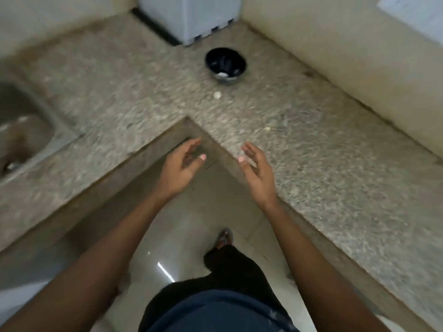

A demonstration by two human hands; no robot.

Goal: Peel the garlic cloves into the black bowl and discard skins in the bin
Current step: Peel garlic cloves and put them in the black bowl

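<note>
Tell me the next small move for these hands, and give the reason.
Probably reach the right hand forward to pick up the pale clove lying on the counter just in front of the black bowl. Both hands hold nothing, the left hand hovering off the counter edge, and that clove sits outside the bowl. Whether it is peeled is too blurred to tell.

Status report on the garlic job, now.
Left hand and right hand open, no grip, held short of the counter. Black bowl by the far corner, one garlic clove lying before it. Path unobstructed.
</note>
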